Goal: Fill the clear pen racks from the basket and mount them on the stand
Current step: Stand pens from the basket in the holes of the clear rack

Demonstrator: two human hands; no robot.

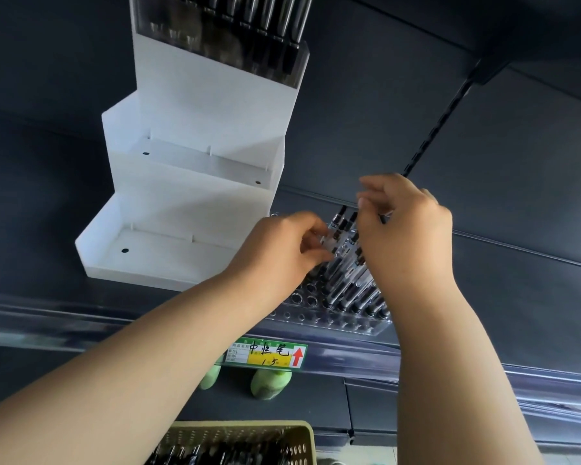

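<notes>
Lying by the shelf's (483,290) front edge, right of the white stand (195,209): clear pen rack (316,317), partly filled. Probably light, stiff and brittle; lift by both ends, level. Pens (353,290) slim, slick. Left hand (279,253) pinches one pen (329,241); right hand (410,229) curled, hold unclear.

Clear perforated pen rack (316,318), partly filled with leaning black-capped pens (348,290); white stepped stand (195,196) just left, top tier seemingly loaded; beige slotted basket (304,437) below.

One white stand (195,203), two clear racks (332,318), one basket (303,434), one price tag (269,355), seemingly dozens of pens (346,286).
</notes>
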